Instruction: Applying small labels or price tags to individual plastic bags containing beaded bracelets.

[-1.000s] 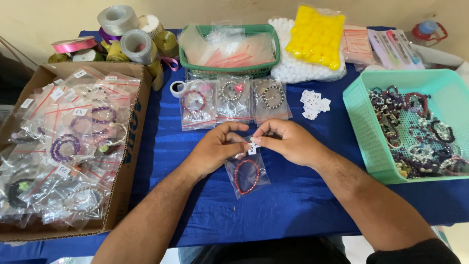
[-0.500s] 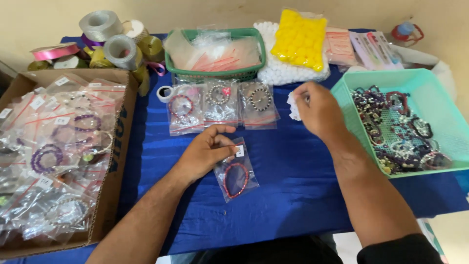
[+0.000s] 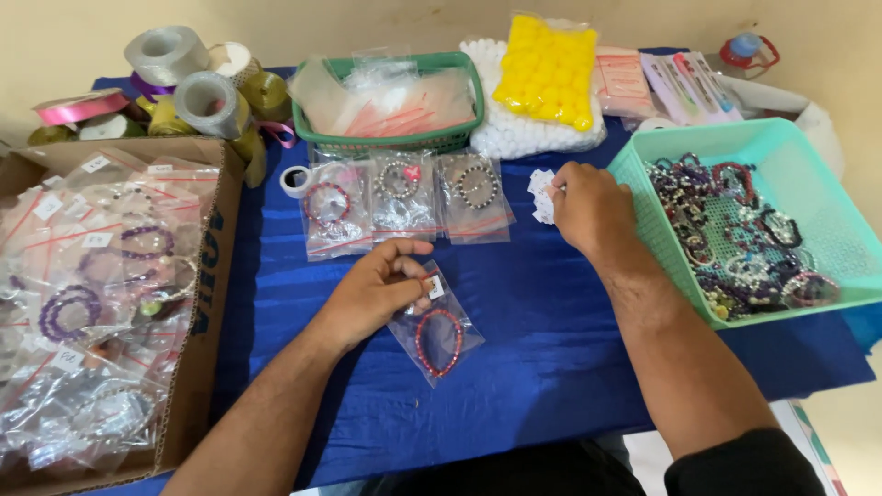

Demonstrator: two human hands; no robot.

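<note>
Holding one bagged bracelet [image 3: 438, 337], three bagged bracelets beyond [image 3: 401, 197]

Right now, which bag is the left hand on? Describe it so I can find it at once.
On the blue tablecloth, look below the row of three bagged bracelets in front of the green basket. The left hand pins a clear bag lying alone and askew. It holds a red bead bracelet and has a small white tag at its top.
</note>
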